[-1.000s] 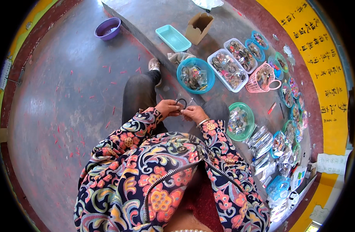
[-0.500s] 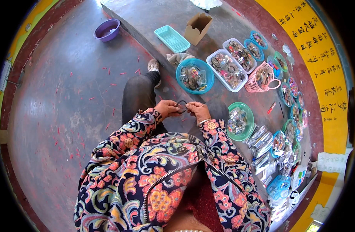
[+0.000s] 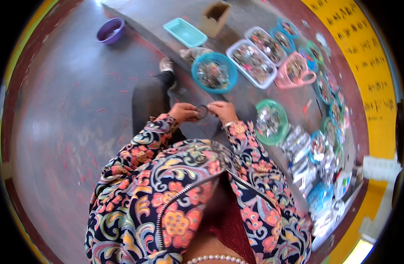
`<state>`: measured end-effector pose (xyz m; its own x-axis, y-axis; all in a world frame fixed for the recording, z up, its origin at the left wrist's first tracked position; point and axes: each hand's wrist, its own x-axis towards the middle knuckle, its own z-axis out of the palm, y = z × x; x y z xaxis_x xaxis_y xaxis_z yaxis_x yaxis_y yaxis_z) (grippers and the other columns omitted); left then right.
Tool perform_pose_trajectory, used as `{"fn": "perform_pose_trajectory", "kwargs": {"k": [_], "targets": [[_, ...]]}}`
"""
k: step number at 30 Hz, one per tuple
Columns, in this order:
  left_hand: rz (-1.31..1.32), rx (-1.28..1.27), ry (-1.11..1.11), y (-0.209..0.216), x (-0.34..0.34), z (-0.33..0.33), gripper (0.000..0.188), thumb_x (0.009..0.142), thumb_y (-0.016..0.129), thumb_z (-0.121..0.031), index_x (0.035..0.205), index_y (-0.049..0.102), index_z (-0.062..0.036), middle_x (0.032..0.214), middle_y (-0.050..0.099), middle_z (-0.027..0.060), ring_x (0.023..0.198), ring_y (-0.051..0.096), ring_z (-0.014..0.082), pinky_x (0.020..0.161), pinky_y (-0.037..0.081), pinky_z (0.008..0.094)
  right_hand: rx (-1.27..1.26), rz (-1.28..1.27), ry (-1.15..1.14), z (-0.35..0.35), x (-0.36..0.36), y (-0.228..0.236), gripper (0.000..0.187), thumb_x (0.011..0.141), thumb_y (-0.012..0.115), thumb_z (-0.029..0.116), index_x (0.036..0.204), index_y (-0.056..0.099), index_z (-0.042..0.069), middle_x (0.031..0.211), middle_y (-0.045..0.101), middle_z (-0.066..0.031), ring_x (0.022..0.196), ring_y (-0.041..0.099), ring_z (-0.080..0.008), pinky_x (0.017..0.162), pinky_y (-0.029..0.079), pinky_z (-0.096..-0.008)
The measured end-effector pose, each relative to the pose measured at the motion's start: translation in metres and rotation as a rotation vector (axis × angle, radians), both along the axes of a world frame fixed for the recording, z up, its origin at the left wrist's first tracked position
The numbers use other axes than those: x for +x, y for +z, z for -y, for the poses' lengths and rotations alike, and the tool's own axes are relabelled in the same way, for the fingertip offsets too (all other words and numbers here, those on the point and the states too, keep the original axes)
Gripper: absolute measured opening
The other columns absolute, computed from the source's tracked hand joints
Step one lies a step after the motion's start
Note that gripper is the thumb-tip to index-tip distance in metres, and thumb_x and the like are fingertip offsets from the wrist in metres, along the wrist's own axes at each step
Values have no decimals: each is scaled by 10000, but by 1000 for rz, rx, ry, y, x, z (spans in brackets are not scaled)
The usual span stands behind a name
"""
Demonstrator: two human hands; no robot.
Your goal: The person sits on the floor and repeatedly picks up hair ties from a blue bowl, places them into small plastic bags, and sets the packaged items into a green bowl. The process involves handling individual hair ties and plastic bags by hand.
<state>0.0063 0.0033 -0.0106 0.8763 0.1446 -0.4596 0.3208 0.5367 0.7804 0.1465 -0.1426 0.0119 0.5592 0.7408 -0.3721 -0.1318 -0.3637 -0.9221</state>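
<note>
In front of my lap, a thin dark loop point(image 3: 206, 108), round like a hair tie, is held between both hands. My left hand point(image 3: 185, 112) pinches its left side with thumb and fingers. At the opposite side, the closed fingertips of my right hand point(image 3: 224, 111) meet its edge. Blur hides the loop's finer detail. Just beyond the hands stands a round blue basin point(image 3: 234, 72) filled with small packaged items. To the right of my right hand is a green basin point(image 3: 283, 119) holding shiny wrapped pieces.
White trays point(image 3: 264, 85), a pink handled basket point(image 3: 284, 82) and several small baskets of goods line the right. Silvery packets point(image 3: 297, 145) lie below them. A turquoise tray point(image 3: 184, 31), cardboard box point(image 3: 207, 28) and purple basin point(image 3: 106, 38) stand farther off. Red scraps dot the floor.
The view has shifted and blurred, so the surroundings sit slightly higher and further left. Both hands still hold the loop, which now appears turned more face-on.
</note>
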Motion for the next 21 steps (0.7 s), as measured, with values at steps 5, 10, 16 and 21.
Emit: {"fn": "perform_pose_trajectory", "kwargs": {"k": [5,10,16,21], "targets": [[-36,90,-10,1,-3,2,214,792,552,-102,963,553,26,871,601,105,793,596,183,688,489,266,112,96,67,6,4,11,184,720,609,168,777,640,-4,632,599,-32,561,540,-80,520,429,-214],[-94,97,53,16,1,5,207,806,544,-139,966,559,-10,891,603,90,820,587,170,668,470,252,61,182,-155,49,34,61,159,727,594,153,799,633,17,642,592,-19,553,536,-76,490,424,-204],[-148,90,49,6,-3,2,232,808,556,-185,959,560,-9,899,600,94,811,584,174,677,469,274,4,282,-602,156,98,84,194,742,588,183,831,611,12,669,594,-30,601,564,-89,479,428,-195],[-179,84,28,1,-2,2,225,812,550,-185,952,563,-10,875,604,86,771,581,145,639,466,245,53,11,-885,224,116,24,120,771,559,118,811,534,8,694,582,-66,639,578,-124,455,406,-171]]}}
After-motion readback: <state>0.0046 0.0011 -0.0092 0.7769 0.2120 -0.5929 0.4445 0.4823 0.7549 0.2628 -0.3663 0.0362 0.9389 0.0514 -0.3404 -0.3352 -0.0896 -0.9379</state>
